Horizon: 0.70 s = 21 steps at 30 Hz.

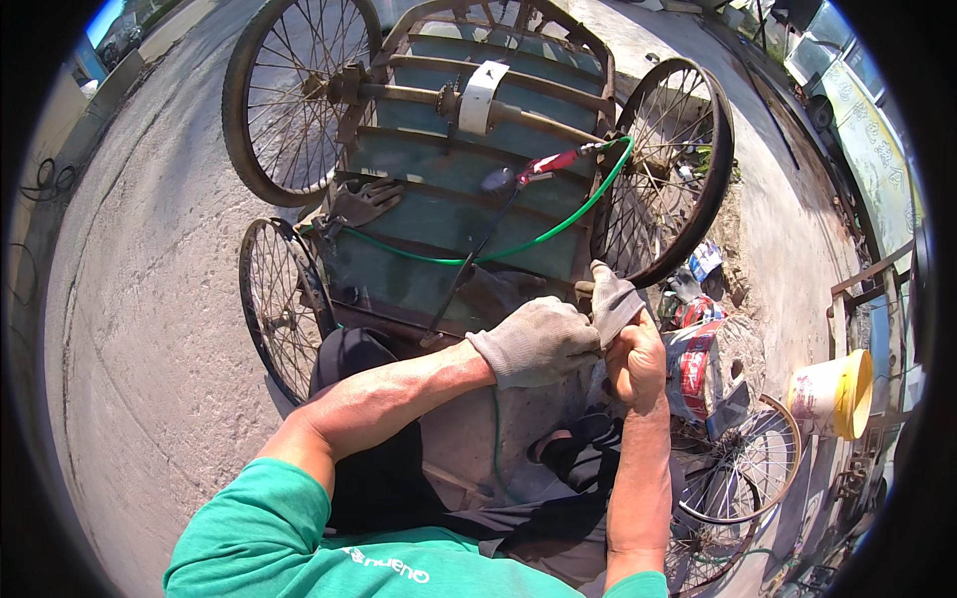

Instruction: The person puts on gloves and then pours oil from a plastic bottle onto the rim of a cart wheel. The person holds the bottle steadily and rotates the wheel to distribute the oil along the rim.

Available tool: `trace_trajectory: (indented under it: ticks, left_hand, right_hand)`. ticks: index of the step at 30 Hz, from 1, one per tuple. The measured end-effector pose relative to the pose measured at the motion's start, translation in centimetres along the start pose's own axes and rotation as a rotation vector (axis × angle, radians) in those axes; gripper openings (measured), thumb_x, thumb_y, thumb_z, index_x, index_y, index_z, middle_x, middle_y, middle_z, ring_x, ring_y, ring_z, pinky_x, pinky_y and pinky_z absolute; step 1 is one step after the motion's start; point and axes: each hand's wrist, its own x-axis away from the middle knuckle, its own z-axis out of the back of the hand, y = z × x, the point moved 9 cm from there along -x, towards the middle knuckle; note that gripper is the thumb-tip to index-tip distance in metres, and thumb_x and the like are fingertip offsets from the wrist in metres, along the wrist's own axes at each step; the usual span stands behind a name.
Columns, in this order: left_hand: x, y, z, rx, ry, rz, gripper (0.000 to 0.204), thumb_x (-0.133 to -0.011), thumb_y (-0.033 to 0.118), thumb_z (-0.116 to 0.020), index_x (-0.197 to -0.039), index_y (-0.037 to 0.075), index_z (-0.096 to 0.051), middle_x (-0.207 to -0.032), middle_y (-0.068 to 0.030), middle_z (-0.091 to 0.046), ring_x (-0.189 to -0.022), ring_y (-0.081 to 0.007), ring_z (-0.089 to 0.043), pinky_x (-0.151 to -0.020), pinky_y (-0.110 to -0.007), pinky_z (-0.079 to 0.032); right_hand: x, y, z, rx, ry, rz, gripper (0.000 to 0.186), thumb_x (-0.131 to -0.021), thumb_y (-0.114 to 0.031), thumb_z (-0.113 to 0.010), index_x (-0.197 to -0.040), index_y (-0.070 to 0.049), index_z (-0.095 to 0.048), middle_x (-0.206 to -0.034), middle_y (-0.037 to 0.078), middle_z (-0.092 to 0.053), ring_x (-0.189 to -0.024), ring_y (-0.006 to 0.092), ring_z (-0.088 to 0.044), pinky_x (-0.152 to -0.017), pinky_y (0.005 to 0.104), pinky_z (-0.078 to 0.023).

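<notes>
My left hand [543, 341] wears a grey knit work glove, and its fingers are curled closed against a second grey work glove [615, 302]. Bare, my right hand [636, 361] pinches the cuff of that loose glove from below. Its fingers point up towards the upturned cart. Beyond my hands, a red hand-held air tool [550, 163] lies on the cart's underside. A green hose [543, 239] loops from it across the frame. Another grey glove [366, 202] rests on the cart's left side.
The upturned cart [439, 159] has large spoked wheels [670, 169] left and right. A smaller wheel [286, 311] stands at its near left corner. On my right are a torn sack [692, 371], loose bicycle wheels [743, 463] and a yellow-rimmed bucket [832, 395].
</notes>
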Motion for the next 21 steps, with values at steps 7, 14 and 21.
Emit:
trace_trajectory:
  ticks: [7,14,21]
  left_hand:
    - [0.0,1.7,-0.9,0.023,-0.028,-0.048,0.019,-0.088,0.026,-0.078,-0.089,0.009,-0.07,-0.08,-0.0131,-0.068,-0.077,-0.0355,-0.071,-0.074,-0.05,-0.055]
    - [1.1,-1.8,-5.4,0.288,-0.261,0.285,0.023,-0.095,0.03,-0.073,-0.101,0.008,-0.073,-0.09,-0.0188,-0.074,-0.088,-0.0415,-0.073,-0.079,-0.051,-0.056]
    - [0.7,3.4,-5.4,0.354,-0.117,-0.017,0.019,-0.093,0.028,-0.075,-0.097,0.009,-0.074,-0.087,-0.0157,-0.072,-0.085,-0.0404,-0.071,-0.077,-0.05,-0.057]
  right_hand:
    - [-1.5,2.0,1.4,0.146,0.001,0.18,0.037,-0.111,-0.012,-0.057,-0.145,0.002,-0.06,-0.133,0.021,-0.071,-0.115,0.0309,-0.074,-0.101,0.0428,-0.062]
    - [0.4,-0.6,-2.4,0.728,-0.22,0.451,0.049,-0.106,-0.005,-0.058,-0.154,0.004,-0.056,-0.157,0.017,-0.061,-0.15,0.0306,-0.051,-0.127,0.038,-0.035]
    - [1.1,1.1,7.4,0.84,0.011,0.432,0.055,-0.093,0.01,-0.06,-0.148,0.002,-0.058,-0.131,0.019,-0.071,-0.121,0.0308,-0.068,-0.109,0.0375,-0.051]
